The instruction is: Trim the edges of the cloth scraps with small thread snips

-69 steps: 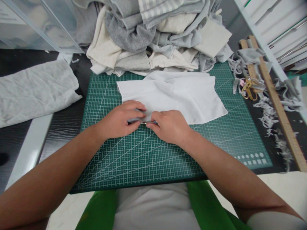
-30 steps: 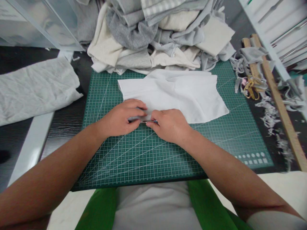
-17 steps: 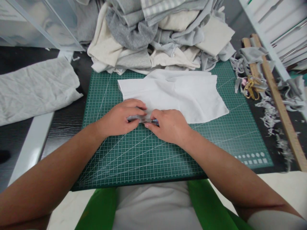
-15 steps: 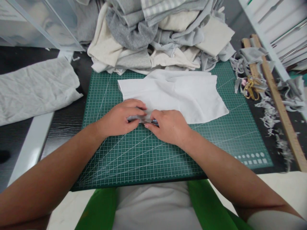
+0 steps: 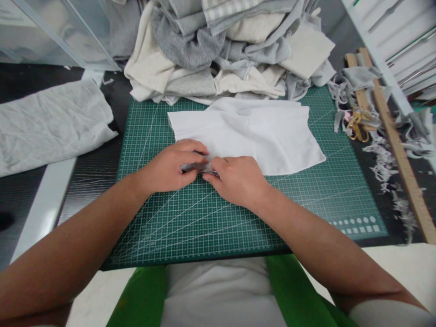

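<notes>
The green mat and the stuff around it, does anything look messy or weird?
Yes, a bit: right of the green mat, shredded fabric scraps lie strewn beside a long wooden strip, and gold handles, maybe scissors, sit among other scraps. That looks untidy. The white cloth looks only wrinkled.

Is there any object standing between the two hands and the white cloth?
Nothing visible stands in the way: the left hand lies on the white cloth, and the right hand holds a small, mostly hidden tool at its near edge.

Matt white cloth (image 5: 252,134), metal tool (image 5: 206,172)
</notes>
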The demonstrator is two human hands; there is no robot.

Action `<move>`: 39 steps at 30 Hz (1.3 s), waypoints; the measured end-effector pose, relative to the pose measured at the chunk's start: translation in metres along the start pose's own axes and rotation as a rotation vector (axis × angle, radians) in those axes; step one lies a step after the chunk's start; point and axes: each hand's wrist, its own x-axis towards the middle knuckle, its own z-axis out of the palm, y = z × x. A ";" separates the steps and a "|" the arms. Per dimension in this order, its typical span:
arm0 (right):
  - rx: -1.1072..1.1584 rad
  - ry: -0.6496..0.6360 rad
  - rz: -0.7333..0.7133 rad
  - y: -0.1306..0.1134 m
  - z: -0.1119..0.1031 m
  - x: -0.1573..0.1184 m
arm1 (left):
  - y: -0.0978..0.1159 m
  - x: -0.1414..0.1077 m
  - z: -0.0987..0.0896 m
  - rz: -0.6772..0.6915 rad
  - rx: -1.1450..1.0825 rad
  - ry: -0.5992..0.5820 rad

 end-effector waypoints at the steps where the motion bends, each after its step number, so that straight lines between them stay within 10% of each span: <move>1: 0.003 -0.004 -0.001 0.000 0.000 0.000 | 0.000 0.000 0.000 0.001 0.003 0.000; 39: 0.052 0.012 0.018 0.007 0.004 0.001 | -0.001 0.000 0.000 0.015 -0.017 0.011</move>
